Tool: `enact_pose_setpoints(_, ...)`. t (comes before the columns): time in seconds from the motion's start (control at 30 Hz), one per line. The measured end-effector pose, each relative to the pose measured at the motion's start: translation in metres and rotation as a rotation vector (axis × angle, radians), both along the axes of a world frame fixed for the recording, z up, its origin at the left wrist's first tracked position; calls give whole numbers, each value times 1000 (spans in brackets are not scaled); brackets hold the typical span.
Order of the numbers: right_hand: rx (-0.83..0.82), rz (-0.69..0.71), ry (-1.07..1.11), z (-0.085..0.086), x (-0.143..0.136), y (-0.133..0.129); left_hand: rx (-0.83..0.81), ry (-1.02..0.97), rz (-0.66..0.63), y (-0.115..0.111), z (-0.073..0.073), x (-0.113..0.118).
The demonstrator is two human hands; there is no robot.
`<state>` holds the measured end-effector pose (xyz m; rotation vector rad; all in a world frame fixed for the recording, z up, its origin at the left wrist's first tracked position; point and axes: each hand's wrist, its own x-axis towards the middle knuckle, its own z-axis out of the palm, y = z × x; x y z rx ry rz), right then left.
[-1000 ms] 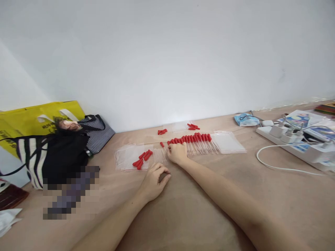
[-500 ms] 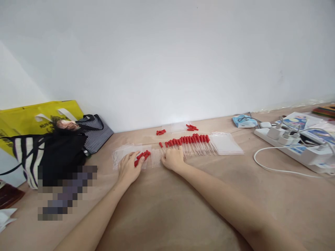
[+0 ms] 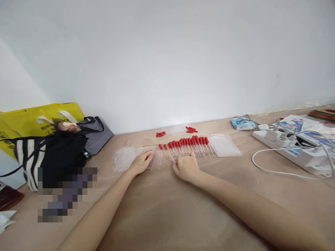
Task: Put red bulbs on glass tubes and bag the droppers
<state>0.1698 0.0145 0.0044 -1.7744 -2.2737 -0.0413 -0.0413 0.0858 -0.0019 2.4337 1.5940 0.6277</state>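
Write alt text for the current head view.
Right hand at the stems of a row of red-topped droppers on a brown table; left hand over clear sleeves, red showing at its fingers. Behind lie two small red piles; bags sit far left, a power strip right.

The brown tabletop (image 3: 162,216) bore a slanting row of clear, slender tubes with red bulbs (image 3: 193,142), probably droppers. Flat clear plastic bags (image 3: 124,157) lay left of the row, whitish clear bags (image 3: 225,146) right of it. A light-blue face mask (image 3: 243,124) lay near a long white power strip (image 3: 261,138).
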Motion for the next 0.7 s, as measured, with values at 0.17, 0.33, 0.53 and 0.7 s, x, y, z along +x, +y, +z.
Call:
enact_pose_setpoints(0.17,160,5,48,-19,42,-8,18,-37,117,-4,-9,25)
enact_pose_setpoints(0.33,189,8,98,-31,60,-4,49,-90,237,-6,-14,38)
enact_pose_setpoints(0.53,144,92,200,-32,60,-5,163,-195,309,-16,-7,22)
enact_pose_setpoints(0.7,120,363,239,-24,58,-16,294,-169,195,-49,-4,7)
